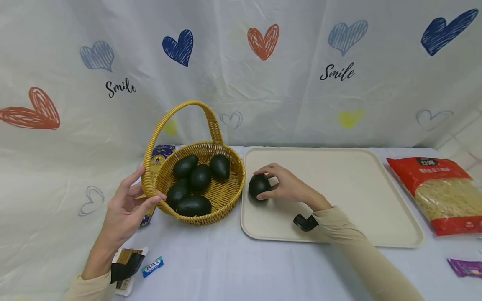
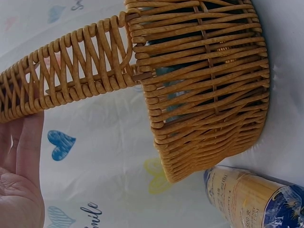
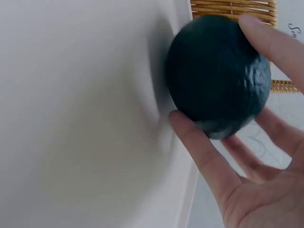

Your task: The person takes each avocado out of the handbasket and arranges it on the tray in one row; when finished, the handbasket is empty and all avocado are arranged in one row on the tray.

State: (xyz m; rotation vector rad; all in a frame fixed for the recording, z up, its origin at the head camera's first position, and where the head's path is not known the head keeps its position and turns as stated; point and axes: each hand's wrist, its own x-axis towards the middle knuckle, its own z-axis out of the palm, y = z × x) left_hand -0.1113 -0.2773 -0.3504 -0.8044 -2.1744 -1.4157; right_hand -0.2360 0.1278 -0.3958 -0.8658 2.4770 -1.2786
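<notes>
My left hand (image 1: 122, 213) grips the arched handle (image 1: 149, 167) of a yellow wicker basket (image 1: 223, 195), thumb on one side and fingers on the other. Inside the basket lie several dark green avocados (image 1: 193, 205). In the left wrist view, that hand (image 2: 21, 175) is at the left edge, below the handle (image 2: 61, 71). Right of the basket, my right hand (image 1: 286, 184) holds another avocado (image 1: 258, 187) over the left end of a cream tray (image 1: 357, 196). The right wrist view shows fingers and thumb spread around this avocado (image 3: 218, 76).
A red bag of pasta (image 1: 444, 192) lies right of the tray, with a purple wrapped snack (image 1: 465, 267) nearer. Behind the basket is a blue and yellow packet (image 1: 160, 155). By my left wrist are a blue candy (image 1: 152, 266) and a brown-and-white pack (image 1: 126, 254).
</notes>
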